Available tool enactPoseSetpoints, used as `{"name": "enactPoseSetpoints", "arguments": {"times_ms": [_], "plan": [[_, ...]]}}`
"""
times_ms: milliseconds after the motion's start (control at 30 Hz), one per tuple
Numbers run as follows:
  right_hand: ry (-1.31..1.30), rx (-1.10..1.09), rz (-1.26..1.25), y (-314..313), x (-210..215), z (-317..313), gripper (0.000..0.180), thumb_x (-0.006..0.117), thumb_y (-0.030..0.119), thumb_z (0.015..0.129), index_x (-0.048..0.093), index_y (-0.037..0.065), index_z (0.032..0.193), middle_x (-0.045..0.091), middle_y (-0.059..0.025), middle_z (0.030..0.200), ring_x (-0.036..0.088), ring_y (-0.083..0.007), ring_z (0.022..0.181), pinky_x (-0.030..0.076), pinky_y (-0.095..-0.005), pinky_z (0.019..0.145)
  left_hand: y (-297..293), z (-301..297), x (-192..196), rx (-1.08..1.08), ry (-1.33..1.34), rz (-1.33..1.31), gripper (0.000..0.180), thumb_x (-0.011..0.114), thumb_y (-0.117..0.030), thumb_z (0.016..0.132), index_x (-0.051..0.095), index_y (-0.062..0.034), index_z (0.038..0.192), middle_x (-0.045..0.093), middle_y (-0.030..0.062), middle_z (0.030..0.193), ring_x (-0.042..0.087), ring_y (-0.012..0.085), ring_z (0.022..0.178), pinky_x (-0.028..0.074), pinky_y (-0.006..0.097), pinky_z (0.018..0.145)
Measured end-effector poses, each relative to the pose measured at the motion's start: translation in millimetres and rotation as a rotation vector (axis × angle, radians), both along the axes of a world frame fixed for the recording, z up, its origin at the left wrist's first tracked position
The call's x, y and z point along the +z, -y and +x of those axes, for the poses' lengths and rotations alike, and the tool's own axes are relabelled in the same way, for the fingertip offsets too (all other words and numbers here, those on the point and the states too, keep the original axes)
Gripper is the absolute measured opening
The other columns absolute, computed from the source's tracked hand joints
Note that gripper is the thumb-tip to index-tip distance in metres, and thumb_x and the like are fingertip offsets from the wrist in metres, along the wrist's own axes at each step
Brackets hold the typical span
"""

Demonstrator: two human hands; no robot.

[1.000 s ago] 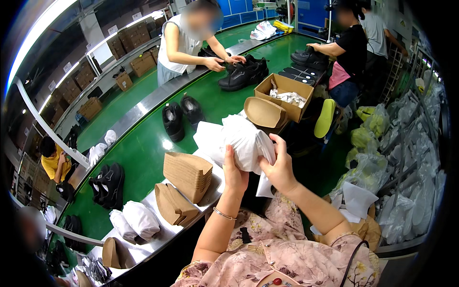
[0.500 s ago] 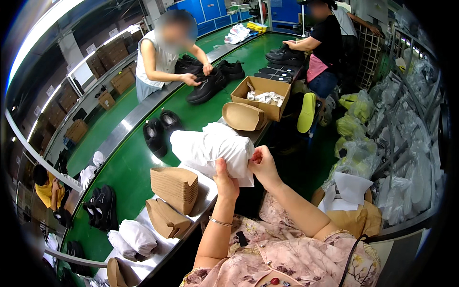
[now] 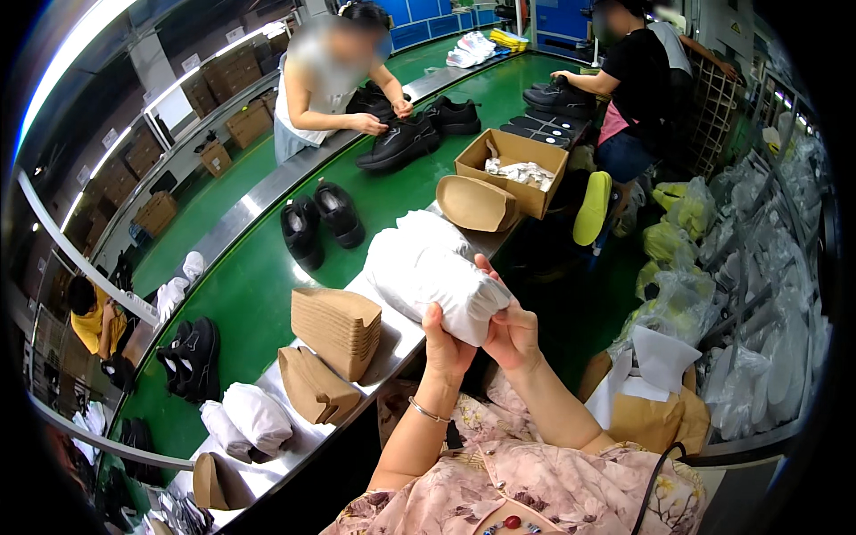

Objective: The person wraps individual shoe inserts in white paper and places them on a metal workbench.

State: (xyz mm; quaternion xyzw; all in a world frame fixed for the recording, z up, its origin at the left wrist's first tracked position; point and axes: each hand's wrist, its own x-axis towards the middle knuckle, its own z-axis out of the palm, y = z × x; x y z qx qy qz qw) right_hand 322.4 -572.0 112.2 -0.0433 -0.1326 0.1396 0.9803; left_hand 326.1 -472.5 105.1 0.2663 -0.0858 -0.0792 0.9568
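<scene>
A bundle wrapped in white paper (image 3: 439,283) is held between my two hands over the near edge of the conveyor. Its contents are hidden. Behind it bulges more white wrapping, and I cannot tell whether that is a separate bundle. My left hand (image 3: 448,348) grips the near side with the thumb on top and the fingers underneath. Around the right end of the paper, my right hand (image 3: 514,332) is closed, pressing the folded end. Just left of the bundle stands a stack of brown moulded cardboard inserts (image 3: 334,332), with another insert (image 3: 312,385) nearer.
Black shoes (image 3: 321,221) rest on the green conveyor (image 3: 254,294). An open carton (image 3: 513,169) holds crumpled paper. Across the belt a person (image 3: 321,89) handles a black shoe; another (image 3: 629,80) works far right. Wrapped bundles (image 3: 254,419) lie lower left. Bagged items (image 3: 758,294) fill a right-hand rack.
My right hand has gone from pinching the paper's loose edge to cupping the bundle's end. The loose flap is now folded in. The view has shifted slightly.
</scene>
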Motion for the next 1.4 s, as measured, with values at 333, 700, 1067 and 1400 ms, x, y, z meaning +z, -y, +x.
{"name": "enactPoseSetpoints", "arguments": {"times_ms": [333, 700, 1067, 1400], "plan": [[-0.05, -0.111, -0.726, 24.1, -14.8, -18.5, 0.061, 0.054, 0.028, 0.089, 0.022, 0.005, 0.135, 0.054, -0.0149, 0.113, 0.054, -0.0256, 0.105, 0.043, -0.041, 0.09, -37.3, 12.7, -33.2, 0.103, 0.071, 0.147, 0.079, 0.071, -0.036, 0.068, 0.034, -0.001, 0.128, 0.047, 0.0102, 0.12, 0.048, 0.0225, 0.112, 0.039, 0.036, 0.096], [-0.083, -0.029, -0.174, -5.1, -1.4, -9.6, 0.07, 0.048, 0.049, 0.086, 0.029, 0.002, 0.134, 0.044, -0.0159, 0.13, 0.043, -0.0294, 0.121, 0.035, -0.0437, 0.1, -7.9, -11.7, -16.9, 0.056, -0.043, 0.044, 0.09, 0.068, -0.053, 0.065, 0.036, 0.0019, 0.127, 0.051, 0.0147, 0.121, 0.05, 0.0269, 0.112, 0.038, 0.036, 0.099], [-0.13, -0.021, -0.293, -4.9, 1.3, -6.8, 0.049, 0.048, 0.026, 0.092, 0.034, 0.003, 0.132, 0.054, -0.0092, 0.113, 0.052, -0.0202, 0.11, 0.042, -0.0385, 0.094, -13.1, -14.6, -11.2, -0.034, -0.007, 0.047, 0.085, 0.07, -0.047, 0.065, 0.036, 0.0012, 0.127, 0.05, 0.0123, 0.121, 0.051, 0.0247, 0.11, 0.04, 0.036, 0.097], [-0.117, -0.123, -0.772, 32.3, -7.4, -34.2, 0.051, 0.046, 0.037, 0.091, 0.032, 0.006, 0.129, 0.059, -0.018, 0.102, 0.057, -0.0279, 0.099, 0.044, -0.04, 0.087, -30.1, -2.2, -33.9, 0.059, -0.031, 0.194, 0.077, 0.07, -0.043, 0.066, 0.041, 0.0019, 0.123, 0.054, 0.0112, 0.115, 0.053, 0.024, 0.107, 0.042, 0.036, 0.094]]}}
